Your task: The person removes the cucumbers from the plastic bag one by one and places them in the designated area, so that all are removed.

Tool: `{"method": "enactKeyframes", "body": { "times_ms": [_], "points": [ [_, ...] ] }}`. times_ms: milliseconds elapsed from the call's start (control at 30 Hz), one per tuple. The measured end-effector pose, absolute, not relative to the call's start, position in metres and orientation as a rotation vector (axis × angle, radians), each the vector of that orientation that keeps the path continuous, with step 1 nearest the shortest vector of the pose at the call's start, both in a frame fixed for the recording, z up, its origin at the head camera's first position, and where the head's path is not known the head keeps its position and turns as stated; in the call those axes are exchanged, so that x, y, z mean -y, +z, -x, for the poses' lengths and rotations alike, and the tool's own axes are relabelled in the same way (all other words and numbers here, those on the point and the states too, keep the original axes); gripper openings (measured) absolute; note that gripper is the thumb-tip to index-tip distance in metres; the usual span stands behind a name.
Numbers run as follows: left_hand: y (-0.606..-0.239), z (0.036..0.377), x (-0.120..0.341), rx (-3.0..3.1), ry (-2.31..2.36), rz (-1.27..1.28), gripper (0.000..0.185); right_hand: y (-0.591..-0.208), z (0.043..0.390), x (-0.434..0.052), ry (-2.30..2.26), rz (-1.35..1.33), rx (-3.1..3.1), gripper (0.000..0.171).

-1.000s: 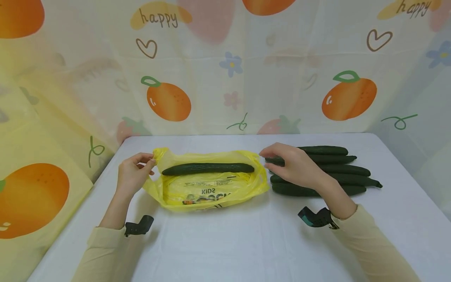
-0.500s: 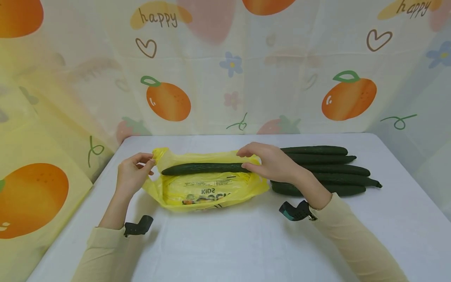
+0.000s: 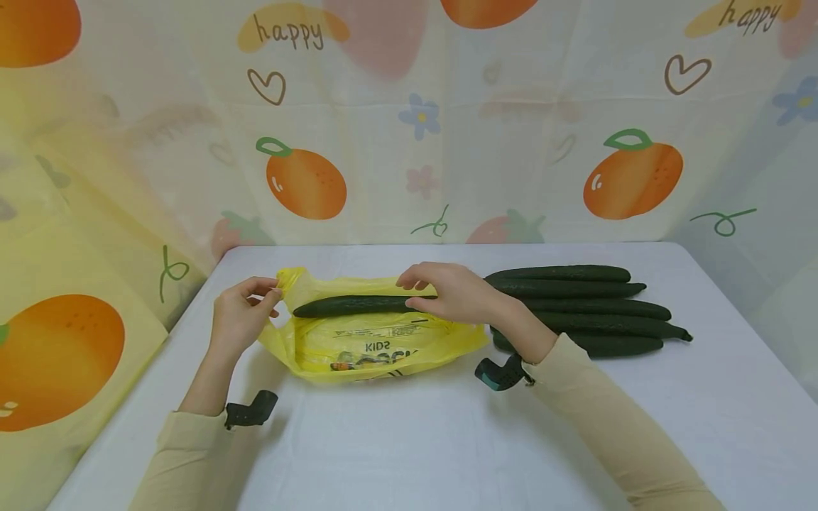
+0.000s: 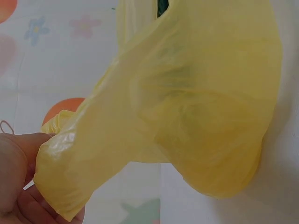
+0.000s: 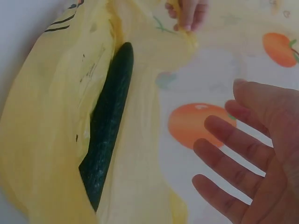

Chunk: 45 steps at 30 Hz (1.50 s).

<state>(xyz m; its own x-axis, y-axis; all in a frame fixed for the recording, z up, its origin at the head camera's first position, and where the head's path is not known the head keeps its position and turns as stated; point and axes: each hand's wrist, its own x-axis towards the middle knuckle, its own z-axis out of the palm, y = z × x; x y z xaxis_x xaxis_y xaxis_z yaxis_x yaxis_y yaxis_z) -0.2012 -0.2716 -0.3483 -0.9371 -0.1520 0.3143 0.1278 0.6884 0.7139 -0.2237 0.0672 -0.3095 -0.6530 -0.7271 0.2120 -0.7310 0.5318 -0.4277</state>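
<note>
A yellow bag lies on the white desk, mouth facing away from the person. One cucumber lies lengthwise across the bag's open mouth, on the plastic.

The left hand is at the bag's left end. Its fingers pinch the left handle and hold it raised off the desk. The left wrist view confirms this: the left hand has gathered yellow film between thumb and fingers, and the bag hangs stretched from that grip.

The right hand is above the right half of the cucumber, over the bag's mouth. In the right wrist view the right hand shows straight, spread fingers with nothing between them; the cucumber lies apart from the palm, inside the bag. From the head view, contact between the fingertips and the cucumber or the bag's rim cannot be told.

Five more cucumbers lie side by side on the desk just right of the bag, behind the right forearm.

Readable writing: "KIDS" is printed in dark letters on the bag's near face, above a coloured graphic that folds partly hide. The backdrop, printed with oranges, hearts and flowers, carries the word "happy" at top left and at top right.
</note>
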Motion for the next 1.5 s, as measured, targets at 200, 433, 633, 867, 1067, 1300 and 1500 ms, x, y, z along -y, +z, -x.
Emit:
{"method": "enactKeyframes", "body": {
  "times_ms": [200,433,633,867,1067,1300,1500],
  "points": [
    [-0.348,0.201,0.271,2.554,-1.122,-0.018,0.019,-0.31,0.233,-0.052,0.72,-1.358,2.797,0.033],
    [-0.346,0.2,0.272,2.559,-1.125,-0.017,0.02,-0.316,0.247,-0.041,0.707,-1.381,2.883,0.036],
    [-0.346,0.2,0.273,2.565,-1.127,-0.018,0.021,-0.321,0.258,-0.032,0.73,-1.399,2.899,0.036],
    [-0.348,0.201,0.272,2.573,-1.136,-0.034,0.022,-0.325,0.263,-0.027,0.721,-1.362,2.972,0.036],
    [-0.348,0.202,0.272,2.573,-1.145,-0.043,0.022,-0.33,0.27,-0.023,0.694,-1.325,3.056,0.035],
    [-0.348,0.202,0.271,2.578,-1.148,-0.04,0.022,-0.339,0.278,-0.017,0.697,-1.285,3.122,0.035],
    [-0.349,0.203,0.271,2.579,-1.152,-0.041,0.021,-0.345,0.284,-0.015,0.705,-1.235,3.158,0.037]
  ]
}}
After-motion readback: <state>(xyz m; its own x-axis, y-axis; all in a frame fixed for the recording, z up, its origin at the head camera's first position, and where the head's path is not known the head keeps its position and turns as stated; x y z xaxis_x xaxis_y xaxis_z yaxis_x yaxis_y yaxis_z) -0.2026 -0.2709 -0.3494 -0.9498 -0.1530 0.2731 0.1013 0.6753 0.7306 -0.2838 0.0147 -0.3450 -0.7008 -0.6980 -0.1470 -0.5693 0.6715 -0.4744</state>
